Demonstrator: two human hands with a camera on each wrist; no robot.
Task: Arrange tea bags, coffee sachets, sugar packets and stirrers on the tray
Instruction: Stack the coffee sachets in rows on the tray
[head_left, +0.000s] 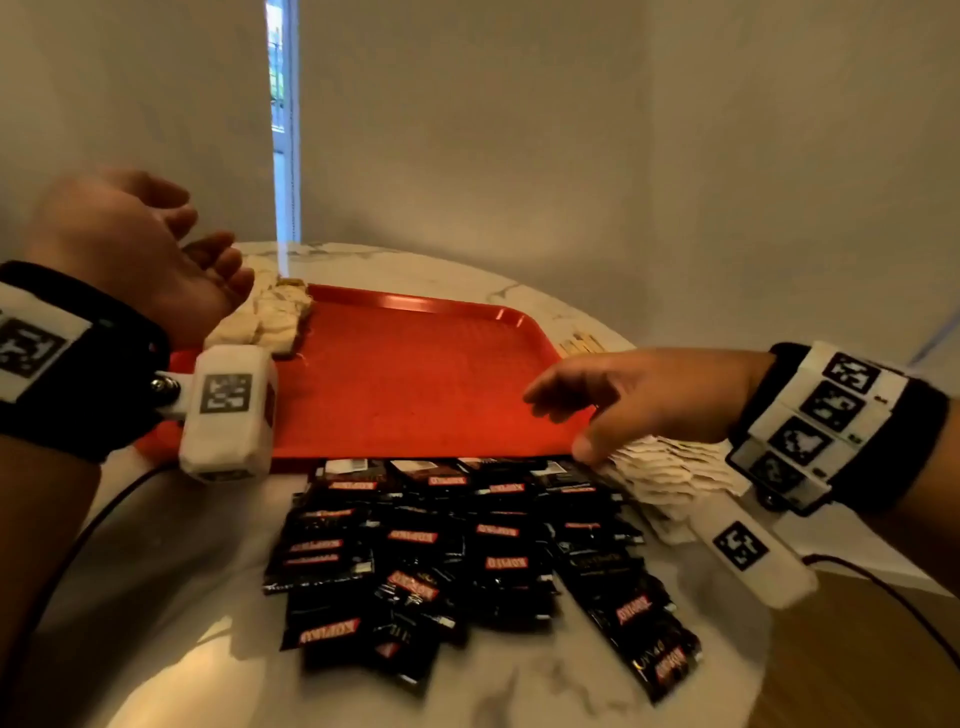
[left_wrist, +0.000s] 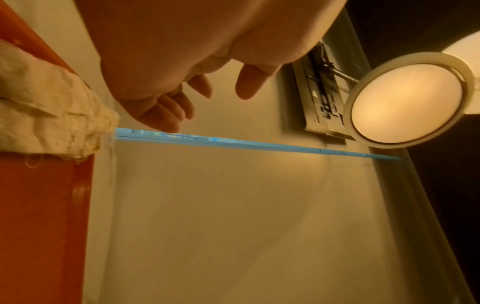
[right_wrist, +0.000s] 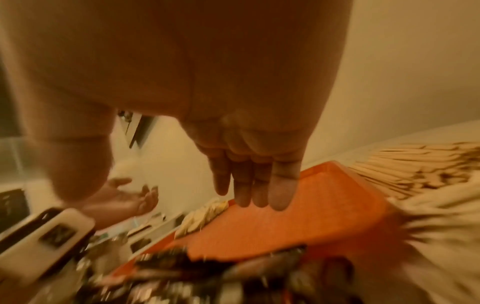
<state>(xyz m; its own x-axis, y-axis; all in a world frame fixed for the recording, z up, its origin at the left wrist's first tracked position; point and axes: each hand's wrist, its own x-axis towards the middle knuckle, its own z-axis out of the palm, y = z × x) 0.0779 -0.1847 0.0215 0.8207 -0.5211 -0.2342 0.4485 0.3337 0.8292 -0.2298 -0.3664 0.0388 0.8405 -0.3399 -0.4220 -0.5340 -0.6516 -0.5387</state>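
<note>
A round white table (head_left: 519, 686) with grey marble veining stands against plain pale walls; a narrow strip of window (head_left: 283, 119) shows in the far corner.

The red tray (head_left: 415, 384) is a rectangular plastic piece with rounded corners, a raised rim and a finely pebbled floor. It lies in the middle of the table. A row of pale, crumpled, soft-looking packets (head_left: 270, 317) lies along its far-left edge; whether they are tea bags or sugar cannot be told.

Black glossy coffee sachets (head_left: 457, 561) with red labels lie in a loose overlapping heap on the table, just near of the tray's near rim. A fanned stack of white paper packets (head_left: 670, 473) with scalloped edges lies right of the tray's near-right corner. Flat pale wooden stirrers (right_wrist: 415, 166) lie in a pile beyond the tray's right edge.

The right hand (head_left: 639, 400) hovers over the tray's near-right corner, fingers straight and close together, holding nothing. The left hand (head_left: 130, 249) is raised above the tray's far-left end, palm turned up, fingers loosely curled and empty.

Both wrists carry black bands with white marker blocks (head_left: 228, 410). A round lit lamp (left_wrist: 407, 100) shows in the left wrist view.
</note>
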